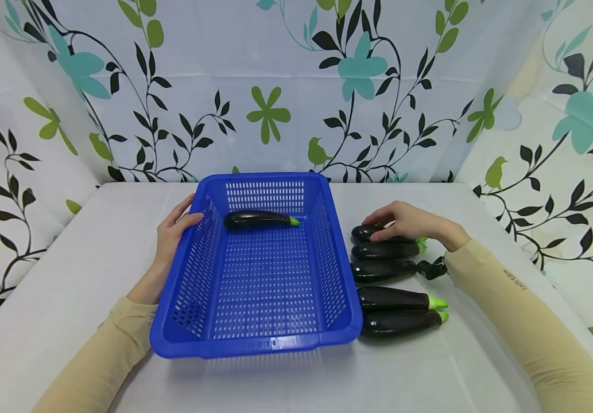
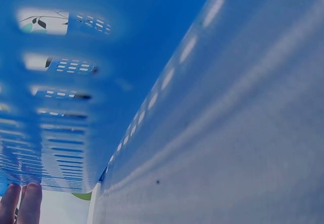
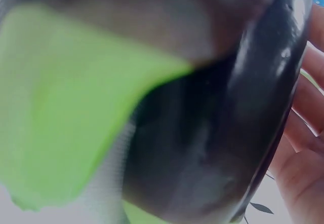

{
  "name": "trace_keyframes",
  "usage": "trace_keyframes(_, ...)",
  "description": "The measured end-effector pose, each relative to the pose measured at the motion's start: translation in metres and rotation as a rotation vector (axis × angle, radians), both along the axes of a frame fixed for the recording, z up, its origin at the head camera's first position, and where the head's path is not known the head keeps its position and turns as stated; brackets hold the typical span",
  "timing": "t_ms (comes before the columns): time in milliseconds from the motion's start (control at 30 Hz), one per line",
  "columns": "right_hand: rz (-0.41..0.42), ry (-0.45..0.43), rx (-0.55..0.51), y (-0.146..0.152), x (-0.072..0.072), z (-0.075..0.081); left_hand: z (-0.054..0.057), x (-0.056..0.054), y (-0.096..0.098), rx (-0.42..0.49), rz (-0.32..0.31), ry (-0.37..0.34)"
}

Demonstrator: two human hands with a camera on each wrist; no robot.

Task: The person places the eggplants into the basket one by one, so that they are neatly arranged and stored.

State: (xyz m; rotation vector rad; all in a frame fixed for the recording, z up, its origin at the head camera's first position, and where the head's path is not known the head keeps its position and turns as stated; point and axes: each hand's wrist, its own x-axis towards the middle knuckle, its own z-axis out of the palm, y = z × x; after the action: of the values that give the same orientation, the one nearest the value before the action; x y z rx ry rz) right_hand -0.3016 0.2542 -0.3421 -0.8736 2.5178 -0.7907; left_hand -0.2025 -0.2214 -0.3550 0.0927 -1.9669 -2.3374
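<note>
A blue perforated plastic basket [image 1: 255,348] stands at the middle of the white table. My left hand [image 1: 172,235] grips its left rim, thumb over the edge and fingers along the outer wall; in the left wrist view, fingertips [image 2: 31,203] show against that wall. One dark eggplant [image 1: 255,220] with a green stem lies across the basket's far end. To the basket's right, my right hand [image 1: 399,221] grips the farthest eggplant [image 1: 361,234] of a column, its fingers curled over the body. The right wrist view shows fingers [image 3: 306,102] behind a dark glossy eggplant.
Nearer along the column lie several more eggplants, including one next to the held one [image 1: 384,250], one with a dark crumpled stem end [image 1: 433,268], and a pair with bright green stems [image 1: 402,323]. A patterned curtain [image 1: 275,69] hangs behind and beside the table [image 1: 255,390].
</note>
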Motion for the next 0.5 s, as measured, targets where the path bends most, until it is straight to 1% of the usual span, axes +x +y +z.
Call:
trace_keyframes(133, -0.001, -0.015, -0.007, -0.0002, -0.0004, -0.0008, 0.0000, 0.0004, -0.0004, -0.007, 0.000, -0.002)
trace_keyframes(333, 0.012, -0.012, -0.004, -0.0008, -0.0005, 0.0009, -0.0003, 0.0005, -0.0002, -0.030, 0.000, -0.003)
trace_keyframes(500, 0.019, 0.005, 0.006, -0.0024, -0.0019, 0.0039, 0.0004, 0.0006, 0.0002, -0.012, 0.005, -0.006)
